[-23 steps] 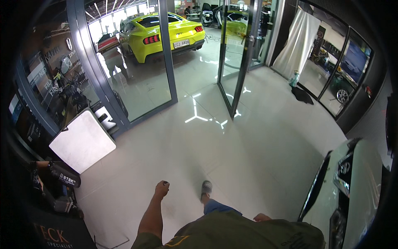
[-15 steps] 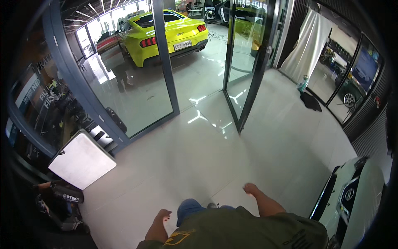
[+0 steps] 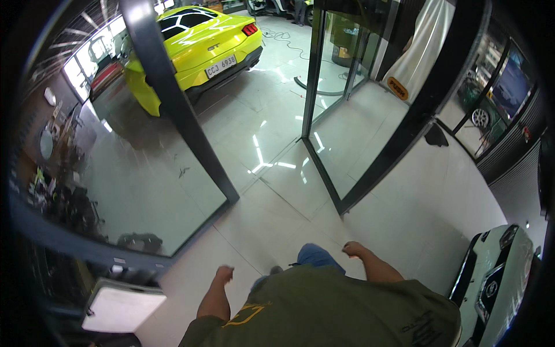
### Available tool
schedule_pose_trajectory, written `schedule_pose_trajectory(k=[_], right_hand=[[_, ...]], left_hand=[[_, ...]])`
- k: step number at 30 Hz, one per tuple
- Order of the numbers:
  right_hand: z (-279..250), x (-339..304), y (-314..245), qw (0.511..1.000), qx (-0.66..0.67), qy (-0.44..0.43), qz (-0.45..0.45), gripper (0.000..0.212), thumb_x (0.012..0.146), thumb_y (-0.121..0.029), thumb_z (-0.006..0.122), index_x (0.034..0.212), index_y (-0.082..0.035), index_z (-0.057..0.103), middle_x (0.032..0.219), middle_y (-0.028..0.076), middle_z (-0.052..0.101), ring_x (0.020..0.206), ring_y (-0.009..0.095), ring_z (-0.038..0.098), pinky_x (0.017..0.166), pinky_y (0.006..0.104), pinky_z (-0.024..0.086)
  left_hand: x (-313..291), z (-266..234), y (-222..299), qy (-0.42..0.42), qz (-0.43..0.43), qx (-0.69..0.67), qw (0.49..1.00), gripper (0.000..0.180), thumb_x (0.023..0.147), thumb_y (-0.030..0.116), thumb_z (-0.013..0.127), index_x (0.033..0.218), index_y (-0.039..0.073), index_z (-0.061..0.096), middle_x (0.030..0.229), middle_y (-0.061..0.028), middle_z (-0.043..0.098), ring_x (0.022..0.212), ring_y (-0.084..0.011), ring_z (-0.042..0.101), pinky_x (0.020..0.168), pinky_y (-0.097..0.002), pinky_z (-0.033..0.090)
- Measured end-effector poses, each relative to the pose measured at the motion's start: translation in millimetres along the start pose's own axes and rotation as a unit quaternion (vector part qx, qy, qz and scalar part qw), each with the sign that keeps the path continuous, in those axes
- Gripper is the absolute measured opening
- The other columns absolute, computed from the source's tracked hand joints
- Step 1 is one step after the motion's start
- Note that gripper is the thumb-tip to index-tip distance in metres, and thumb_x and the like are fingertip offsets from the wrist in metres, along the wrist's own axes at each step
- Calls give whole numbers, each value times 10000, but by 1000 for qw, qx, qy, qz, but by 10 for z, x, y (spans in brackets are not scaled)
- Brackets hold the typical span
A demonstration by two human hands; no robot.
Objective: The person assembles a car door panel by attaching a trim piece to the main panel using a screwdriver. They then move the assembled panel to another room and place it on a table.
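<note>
My left hand [image 3: 224,274] swings low beside my body, its fingers loosely curled with nothing in them. On the other side, my right hand [image 3: 352,250] is held forward, fingers curled in and likewise holding nothing I can see. Neither hand touches anything. The nearest thing ahead of the right hand is an open glass door [image 3: 370,188] with a dark frame. Ahead of the left hand stands a fixed glass panel in a dark frame [image 3: 202,228]. The gap between door and panel lies straight ahead of me.
Beyond the doorway a yellow-green car [image 3: 196,43] stands on the glossy tiled floor [image 3: 272,139], with a loose cable [image 3: 280,36] behind it. A white car front [image 3: 491,277] is at the right. A white board [image 3: 124,309] leans at the lower left. A pale curtain [image 3: 419,43] hangs beyond the door.
I have walked closer to the doorway, so the door and panel look larger and the white board has slid down and back. My hands still swing at my sides, without taking hold of anything.
</note>
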State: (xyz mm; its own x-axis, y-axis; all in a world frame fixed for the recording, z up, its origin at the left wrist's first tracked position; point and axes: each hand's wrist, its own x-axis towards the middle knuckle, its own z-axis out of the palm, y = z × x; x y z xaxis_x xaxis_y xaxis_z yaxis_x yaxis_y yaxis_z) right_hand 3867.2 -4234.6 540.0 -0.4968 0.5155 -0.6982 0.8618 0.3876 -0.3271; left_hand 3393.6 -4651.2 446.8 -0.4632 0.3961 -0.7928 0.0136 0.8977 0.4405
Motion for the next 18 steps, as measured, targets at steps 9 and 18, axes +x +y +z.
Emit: schedule_pose_trajectory(k=[9,18], right_hand=[[-1236,1938,480,960,224,-19,-165,186,817,-157,577,824,17,643,734,120,639,644,224,621,581,319,481],[-5128,5032,-2270,990,96,108,10,384,823,-304,525,1026,8,621,975,228,637,935,360,611,824,416,475]], left_hand=[[2383,-1772,3702,163,141,-78,973,385,812,289,589,1020,-34,617,921,-162,661,832,-256,631,717,-353,492],[3312,-2465,4942,31,-30,-278,960,204,831,164,512,801,-15,606,614,-100,533,491,-202,538,415,-351,417]])
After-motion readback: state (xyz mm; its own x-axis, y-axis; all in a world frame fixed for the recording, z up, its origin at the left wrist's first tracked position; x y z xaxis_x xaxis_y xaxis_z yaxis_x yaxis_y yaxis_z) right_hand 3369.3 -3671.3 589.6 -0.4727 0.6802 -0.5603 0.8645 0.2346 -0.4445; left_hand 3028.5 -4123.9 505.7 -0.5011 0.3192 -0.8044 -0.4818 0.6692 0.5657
